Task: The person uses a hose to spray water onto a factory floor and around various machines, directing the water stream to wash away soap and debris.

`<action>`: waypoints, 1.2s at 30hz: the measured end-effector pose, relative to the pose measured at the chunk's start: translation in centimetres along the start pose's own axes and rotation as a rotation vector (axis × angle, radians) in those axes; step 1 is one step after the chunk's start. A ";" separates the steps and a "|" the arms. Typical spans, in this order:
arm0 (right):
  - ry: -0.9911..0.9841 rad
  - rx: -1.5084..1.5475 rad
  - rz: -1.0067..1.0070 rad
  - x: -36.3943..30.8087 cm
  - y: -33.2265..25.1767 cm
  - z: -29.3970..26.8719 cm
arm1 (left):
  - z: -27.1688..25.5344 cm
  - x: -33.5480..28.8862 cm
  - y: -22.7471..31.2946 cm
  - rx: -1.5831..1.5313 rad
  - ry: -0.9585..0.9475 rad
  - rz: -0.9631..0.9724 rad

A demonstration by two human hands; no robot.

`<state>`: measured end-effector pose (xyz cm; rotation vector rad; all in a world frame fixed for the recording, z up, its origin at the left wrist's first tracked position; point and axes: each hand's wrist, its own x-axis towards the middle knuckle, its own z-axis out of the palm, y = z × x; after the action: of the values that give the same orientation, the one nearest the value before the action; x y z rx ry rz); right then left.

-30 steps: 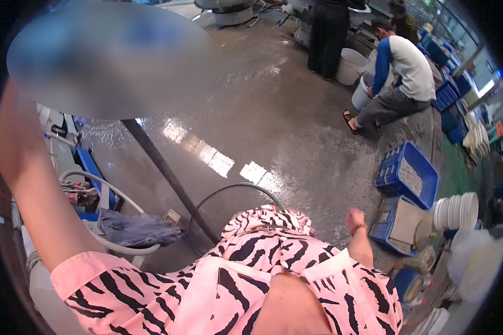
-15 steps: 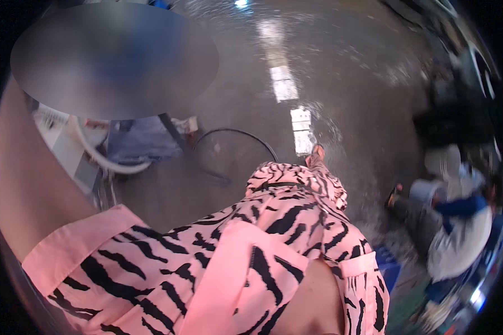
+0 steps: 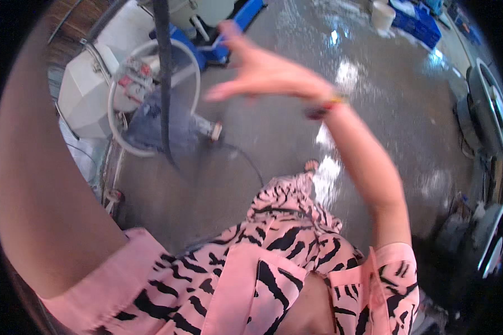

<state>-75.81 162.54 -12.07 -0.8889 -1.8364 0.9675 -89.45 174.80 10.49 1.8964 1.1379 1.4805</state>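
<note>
My right hand [image 3: 262, 70] reaches up and left across the upper middle, slightly blurred. Its fingers and thumb are spread, with nothing between them. A dark band and a thin red and yellow bracelet [image 3: 324, 109] circle the wrist. My left arm [image 3: 44, 167] rises along the left rim; its hand is out of the picture. Between the two arms hangs a dark hose or cable [image 3: 165, 72], apart from the right hand. Behind it, lower down, stands a grey-blue, motor-like block [image 3: 156, 123] with a pale hoop [image 3: 113, 106] around it.
A wet grey floor [image 3: 274, 134] reflects bright light. White machine housing [image 3: 86, 92] stands at the left. Far right, a blue crate [image 3: 416, 25] sits beside a white bucket [image 3: 383, 15]. Large round metal-rimmed things [image 3: 489, 95] line the right side. A thin cable [image 3: 246, 156] lies on the floor.
My right arm has come into view, reaching up and left with an open hand. The view has shifted; the seated person at the right is out of sight.
</note>
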 end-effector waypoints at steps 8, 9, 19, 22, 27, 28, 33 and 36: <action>0.122 0.613 0.093 20.0 4.3 -11.6 | 7.1 10.3 -4.6 0.020 0.094 -0.052; -0.028 0.463 0.030 21.4 6.4 -14.7 | 8.5 11.8 -5.1 0.029 0.097 -0.055; 0.168 0.243 -0.060 27.5 21.4 -43.1 | 21.9 22.5 -8.5 0.100 0.197 -0.107; 0.227 0.275 -0.154 32.6 25.8 -50.5 | 25.5 25.6 -9.4 0.131 0.260 -0.144; 0.372 0.148 -0.299 40.9 24.7 -61.6 | 29.9 29.6 -10.5 0.217 0.375 -0.220; 0.491 0.096 -0.343 42.4 23.9 -64.8 | 31.7 30.7 -10.2 0.228 0.385 -0.221; 0.688 0.086 -0.506 48.2 26.6 -74.1 | 35.3 33.1 -9.7 0.313 0.508 -0.266; 0.759 -0.042 -0.372 51.3 30.6 -78.3 | 36.0 34.0 -10.4 0.368 0.584 -0.288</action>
<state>-18.67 240.82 5.53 -0.7570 -1.2917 0.2871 -56.27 213.02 10.20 1.4407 1.9707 1.7994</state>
